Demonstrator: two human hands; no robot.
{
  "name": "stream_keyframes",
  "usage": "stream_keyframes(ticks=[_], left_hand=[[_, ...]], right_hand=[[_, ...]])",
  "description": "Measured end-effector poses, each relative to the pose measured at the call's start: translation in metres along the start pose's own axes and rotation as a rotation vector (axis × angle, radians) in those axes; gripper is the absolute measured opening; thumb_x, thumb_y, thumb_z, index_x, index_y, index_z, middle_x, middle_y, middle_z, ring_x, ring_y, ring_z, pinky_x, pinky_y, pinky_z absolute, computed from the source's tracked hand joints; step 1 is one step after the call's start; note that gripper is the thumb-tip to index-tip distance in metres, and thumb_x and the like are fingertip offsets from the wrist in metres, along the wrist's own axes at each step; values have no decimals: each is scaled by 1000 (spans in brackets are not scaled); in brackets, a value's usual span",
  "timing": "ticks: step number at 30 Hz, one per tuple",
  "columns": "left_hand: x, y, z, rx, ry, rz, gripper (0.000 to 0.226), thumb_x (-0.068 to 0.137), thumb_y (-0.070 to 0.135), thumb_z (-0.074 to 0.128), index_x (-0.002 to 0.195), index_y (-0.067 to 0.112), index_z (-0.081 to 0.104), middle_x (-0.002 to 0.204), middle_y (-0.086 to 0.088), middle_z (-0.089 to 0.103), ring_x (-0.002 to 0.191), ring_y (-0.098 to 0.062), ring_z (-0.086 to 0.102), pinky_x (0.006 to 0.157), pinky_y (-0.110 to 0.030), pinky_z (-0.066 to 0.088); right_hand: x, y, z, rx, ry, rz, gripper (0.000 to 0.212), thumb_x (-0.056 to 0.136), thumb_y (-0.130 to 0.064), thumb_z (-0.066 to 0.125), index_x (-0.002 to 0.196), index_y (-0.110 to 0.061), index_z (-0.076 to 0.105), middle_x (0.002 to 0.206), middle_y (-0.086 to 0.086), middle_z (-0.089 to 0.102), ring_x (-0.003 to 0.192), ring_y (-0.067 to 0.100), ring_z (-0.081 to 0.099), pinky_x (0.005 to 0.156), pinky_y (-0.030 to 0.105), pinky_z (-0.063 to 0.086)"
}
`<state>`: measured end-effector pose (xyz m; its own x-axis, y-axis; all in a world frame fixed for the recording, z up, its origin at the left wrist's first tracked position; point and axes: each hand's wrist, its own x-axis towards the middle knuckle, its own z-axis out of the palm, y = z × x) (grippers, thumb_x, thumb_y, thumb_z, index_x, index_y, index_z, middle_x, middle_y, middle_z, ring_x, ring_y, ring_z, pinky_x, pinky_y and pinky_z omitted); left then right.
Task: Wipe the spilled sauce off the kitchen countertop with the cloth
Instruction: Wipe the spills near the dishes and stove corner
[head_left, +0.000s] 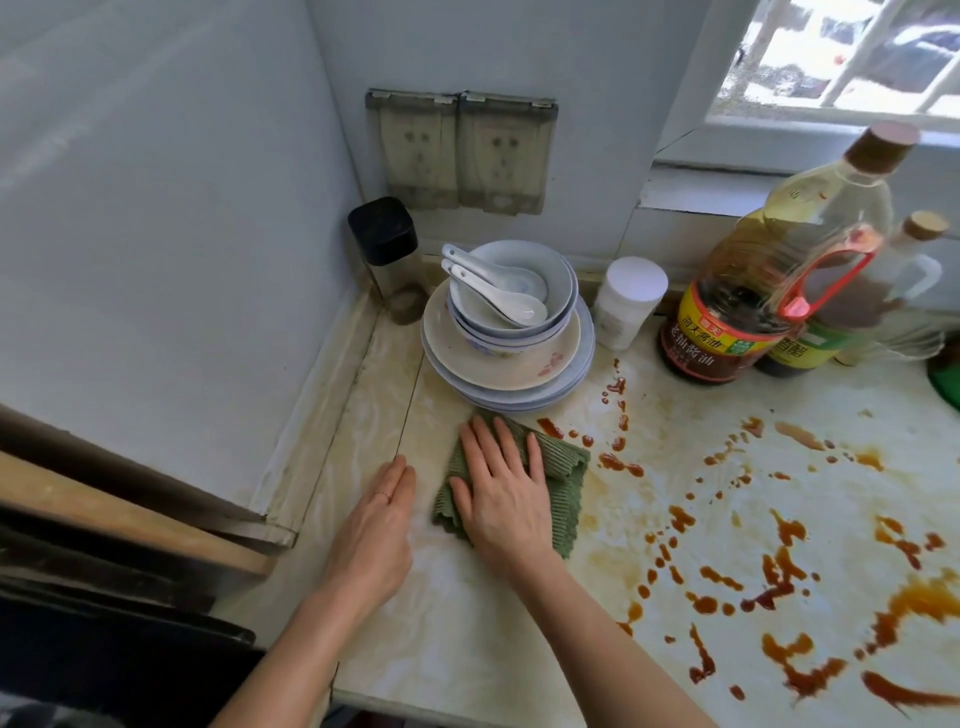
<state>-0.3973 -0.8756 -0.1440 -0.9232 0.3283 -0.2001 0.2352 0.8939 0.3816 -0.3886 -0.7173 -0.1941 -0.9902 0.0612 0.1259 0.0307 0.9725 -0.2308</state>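
Observation:
A green ribbed cloth (563, 488) lies crumpled on the pale marbled countertop (457, 639), just in front of the stacked dishes. My right hand (501, 493) presses flat on the cloth, fingers spread and pointing away from me. My left hand (376, 530) rests flat on the bare counter beside it, to the left, holding nothing. Brown-orange sauce (779, 577) is splashed in drops and streaks across the counter to the right of the cloth, the nearest drops (618, 462) right next to the cloth's right edge.
A stack of plates and bowls (519, 364) with white spoons stands behind the cloth. A black-capped jar (387, 254) sits in the corner, with a white jar (626, 301), a soy sauce bottle (727, 332) and oil bottles (826, 208) along the back.

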Motion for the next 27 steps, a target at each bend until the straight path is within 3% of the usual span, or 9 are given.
stream_keyframes(ticks=[3,7,13,18,20,23,25,27], left_hand=[[1,-1,-1,2,-16,-6,73,85,-14,29,150,12,10,159,3,-3,145,-9,-1,111,-16,1],[0,-2,-3,3,-33,-8,72,86,-13,30,150,12,9,158,3,-3,145,-9,-1,113,-18,3],[0,-1,-1,-6,-29,-28,73,86,-14,30,150,12,7,158,4,-5,145,-9,-3,115,-21,5],[3,-5,-3,-8,-58,-24,75,84,-17,30,150,13,9,158,4,-2,145,-9,-1,114,-19,3],[2,-6,-1,-5,-52,-21,76,84,-16,31,150,13,8,158,4,-4,145,-9,-1,115,-20,5],[3,-7,2,-7,-41,-20,75,84,-15,31,150,13,9,158,3,-3,145,-10,1,115,-20,7],[5,-8,2,-4,-55,-20,73,85,-13,35,150,13,11,159,3,-1,145,-10,2,114,-21,8],[7,-9,1,4,-71,-21,72,87,-10,39,150,13,11,159,3,0,145,-10,3,114,-21,9]], right_hand=[[3,11,-5,-14,38,219,65,95,-51,31,150,-16,39,156,4,37,147,22,25,119,51,8],[6,14,-10,0,-20,408,72,94,-52,14,156,-16,21,163,3,16,152,20,4,119,51,-5],[-4,34,-15,-46,-46,203,68,97,-54,20,156,-20,22,163,-1,19,151,18,6,120,49,-3],[-1,40,-20,-18,-10,522,66,101,-50,17,158,-17,10,165,2,0,151,21,-7,119,52,-5],[-9,23,-15,-6,-7,440,67,99,-50,18,157,-16,14,165,4,6,152,23,-2,119,53,-4],[-22,23,-12,-46,-20,239,66,98,-50,26,152,-15,34,160,5,29,149,23,19,118,51,9],[-22,37,-14,-66,2,255,64,98,-50,26,151,-16,37,158,4,32,148,22,23,118,49,11],[-17,43,-14,-56,32,408,65,98,-50,21,153,-16,31,161,3,26,150,22,17,119,50,6]])
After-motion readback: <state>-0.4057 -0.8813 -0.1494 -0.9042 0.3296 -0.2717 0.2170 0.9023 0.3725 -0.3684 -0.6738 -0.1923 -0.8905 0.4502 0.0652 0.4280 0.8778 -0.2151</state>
